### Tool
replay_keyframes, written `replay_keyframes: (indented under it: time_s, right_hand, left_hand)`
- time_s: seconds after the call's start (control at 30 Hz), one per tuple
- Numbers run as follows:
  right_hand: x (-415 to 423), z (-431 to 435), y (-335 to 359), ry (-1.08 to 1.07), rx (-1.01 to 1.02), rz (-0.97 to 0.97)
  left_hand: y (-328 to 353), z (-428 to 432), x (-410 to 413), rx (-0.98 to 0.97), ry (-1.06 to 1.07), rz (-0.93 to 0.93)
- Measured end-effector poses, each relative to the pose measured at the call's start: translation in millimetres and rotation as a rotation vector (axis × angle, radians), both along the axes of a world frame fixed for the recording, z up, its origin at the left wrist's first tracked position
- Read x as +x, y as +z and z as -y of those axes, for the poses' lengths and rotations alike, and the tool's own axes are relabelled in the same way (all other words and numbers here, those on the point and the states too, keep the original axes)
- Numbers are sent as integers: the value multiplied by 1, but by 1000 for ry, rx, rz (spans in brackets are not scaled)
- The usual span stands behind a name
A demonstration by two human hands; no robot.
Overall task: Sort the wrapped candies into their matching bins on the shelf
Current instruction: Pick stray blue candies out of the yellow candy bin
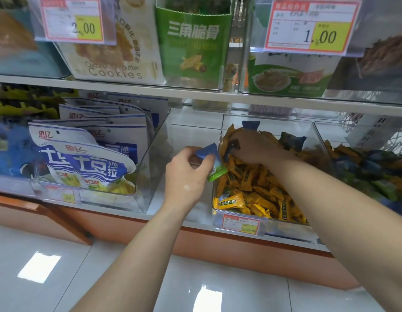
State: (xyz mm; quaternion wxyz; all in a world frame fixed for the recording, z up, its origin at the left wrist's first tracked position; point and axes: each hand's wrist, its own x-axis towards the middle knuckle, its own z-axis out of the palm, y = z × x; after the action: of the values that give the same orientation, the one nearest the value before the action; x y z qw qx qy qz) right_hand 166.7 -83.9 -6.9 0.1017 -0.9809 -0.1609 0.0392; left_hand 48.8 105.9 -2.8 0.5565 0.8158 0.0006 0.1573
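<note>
While the left hand (188, 175) holds a blue candy (206, 153) and a green candy (218, 173) mid-frame, the right hand (257, 147) just beside it pinches a dark candy (234, 145) in the bin (285, 229).

You faced a white shelf (132, 87) with two boards in view, the upper one running across above the lower. Under the lower board ran an orange-brown base (218, 246), which met the floor (110, 284). That floor was laid in large, pale, glossy tiles with thin seams between them. Two bright patches (39, 266) of reflected light lay on it, one at the left and one near the bottom middle. Above the upper board hung two price tags (308, 25) in red frames, each with a yellow field. At the far right you had a white wire mesh (398, 143).
</note>
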Motion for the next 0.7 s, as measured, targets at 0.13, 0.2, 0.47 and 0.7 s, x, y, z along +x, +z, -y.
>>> replay_keyframes:
  time_s: [0.13,0.2,0.47,0.7]
  right_hand:
    - [-1,9,-1,-7,4,-27]
    - [-6,17,1,-10,55,-5]
    - [-62,29,18,-93,534,84]
    - [-122,12,28,-133,1171,23]
  left_hand:
    - [0,1,1,-14,-16,-3]
    - [0,2,1,-14,-18,-6]
    - [6,9,1,-112,-19,-14]
    - [14,8,-2,-288,-75,-10]
